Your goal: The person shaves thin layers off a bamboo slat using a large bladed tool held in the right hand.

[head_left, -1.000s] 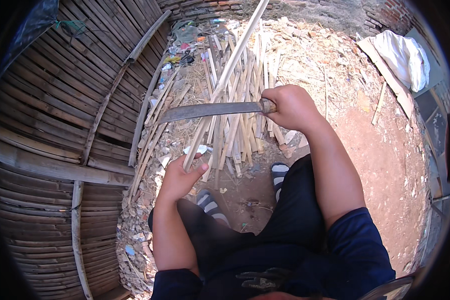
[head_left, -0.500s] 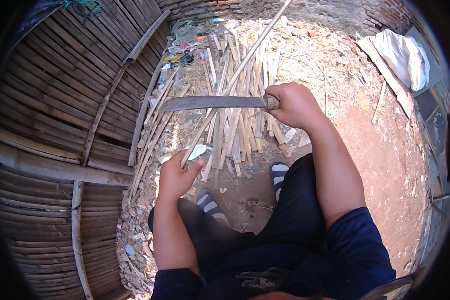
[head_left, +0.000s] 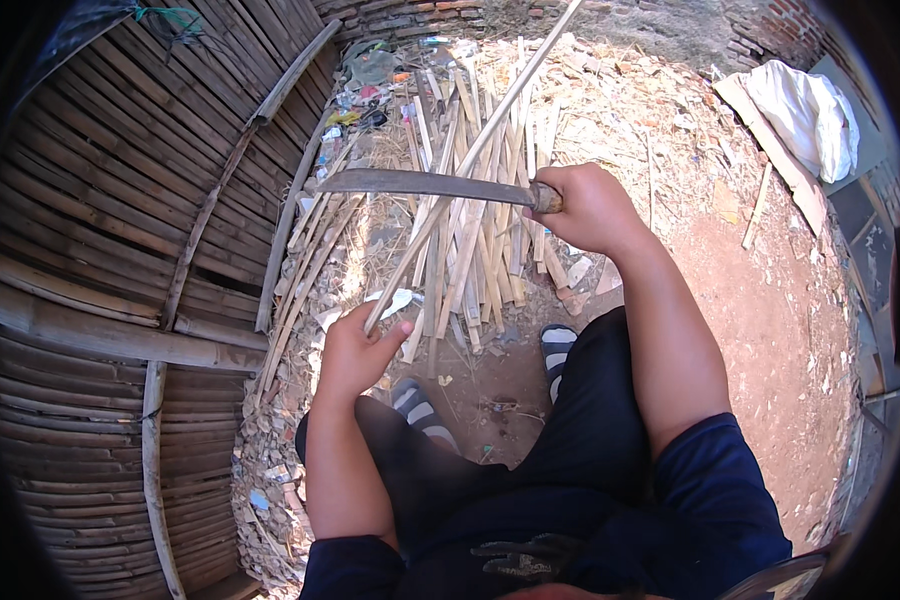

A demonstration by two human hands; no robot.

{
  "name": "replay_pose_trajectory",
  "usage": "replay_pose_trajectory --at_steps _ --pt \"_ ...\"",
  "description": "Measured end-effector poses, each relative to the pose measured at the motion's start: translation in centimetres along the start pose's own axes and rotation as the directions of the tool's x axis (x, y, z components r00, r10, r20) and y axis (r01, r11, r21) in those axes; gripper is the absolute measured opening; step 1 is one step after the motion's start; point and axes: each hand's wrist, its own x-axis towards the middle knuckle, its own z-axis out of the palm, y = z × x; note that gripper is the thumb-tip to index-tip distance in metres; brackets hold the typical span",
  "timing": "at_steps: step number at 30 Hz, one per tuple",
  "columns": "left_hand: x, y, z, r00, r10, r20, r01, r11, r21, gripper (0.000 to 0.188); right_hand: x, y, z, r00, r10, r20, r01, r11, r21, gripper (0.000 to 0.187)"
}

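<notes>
My right hand point(head_left: 588, 207) is closed round the wooden handle of a machete point(head_left: 430, 184), whose long dark blade points left. The blade crosses the middle of a long, thin bamboo strip point(head_left: 505, 105); whether the two touch I cannot tell. My left hand point(head_left: 355, 350) grips the near end of that strip, which slants up and away to the right past the top edge. Below and beyond the blade, a pile of split bamboo strips point(head_left: 465, 270) lies on the ground.
A slatted bamboo wall point(head_left: 120, 200) rises along the left. Rubble and litter point(head_left: 370, 70) cover the ground around the pile. A white sack point(head_left: 805, 115) and a board point(head_left: 770, 150) lie at the far right, with a brick wall point(head_left: 650, 22) at the back. My sandalled feet point(head_left: 420, 410) stand near the pile.
The machete blade has tilted, its tip rising slightly farther up the view. My left hand and the strip have barely shifted.
</notes>
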Motion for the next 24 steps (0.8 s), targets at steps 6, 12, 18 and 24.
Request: replay_pose_trajectory --at_steps 6,12,18,24 --pt "-0.1 -0.7 0.0 1.000 -0.012 0.010 0.012 1.000 -0.011 0.058 0.3 0.0 -0.8 0.999 0.048 -0.025 -0.046 0.997 0.063 0.026" --pt "0.1 -0.5 0.0 1.000 0.000 0.029 0.000 1.000 -0.003 0.059 1.3 3.5 -0.8 0.916 0.343 -0.208 -0.289 0.924 0.249 0.034" --pt "0.1 -0.4 0.4 0.998 0.004 0.055 0.001 0.996 -0.094 0.056 0.2 0.5 -0.5 0.995 0.091 -0.026 -0.089 0.993 0.081 0.031" --pt "-0.2 -1.2 0.4 0.999 0.029 0.036 -0.025 0.994 -0.108 0.053 0.7 0.3 -0.4 0.991 0.120 -0.067 -0.120 0.993 0.001 0.032"
